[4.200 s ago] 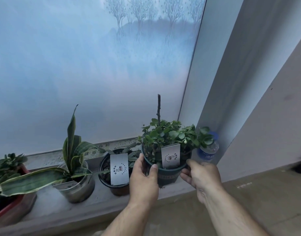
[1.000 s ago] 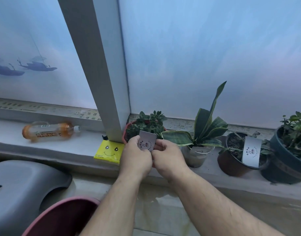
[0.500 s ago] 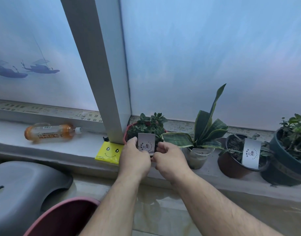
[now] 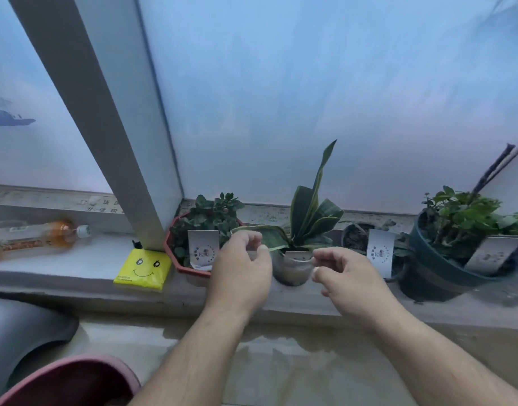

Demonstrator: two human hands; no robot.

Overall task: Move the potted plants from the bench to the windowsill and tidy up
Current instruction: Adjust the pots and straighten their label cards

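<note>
Several potted plants stand in a row on the windowsill (image 4: 76, 268). From the left: a red pot (image 4: 175, 259) with a small leafy plant and a white tag (image 4: 203, 250), a snake plant (image 4: 307, 209) in a shiny pot (image 4: 291, 269), a brown pot (image 4: 351, 238) with a white tag (image 4: 381, 253), and a dark pot (image 4: 433, 276) with a bushy plant. My left hand (image 4: 240, 276) hovers at the shiny pot's left side, my right hand (image 4: 348, 276) at its right. Both have loosely curled fingers and hold nothing that I can make out.
A window post (image 4: 105, 136) meets the sill left of the red pot. A yellow smiley packet (image 4: 142, 268) lies at its foot, and an orange drink bottle (image 4: 32, 237) lies on its side further left. Below left are a grey stool (image 4: 20, 332) and a pink basin rim (image 4: 76, 373).
Both hands have let go of the red pot's white tag and moved right, spreading apart to either side of the snake plant's pot. The view has shifted right.
</note>
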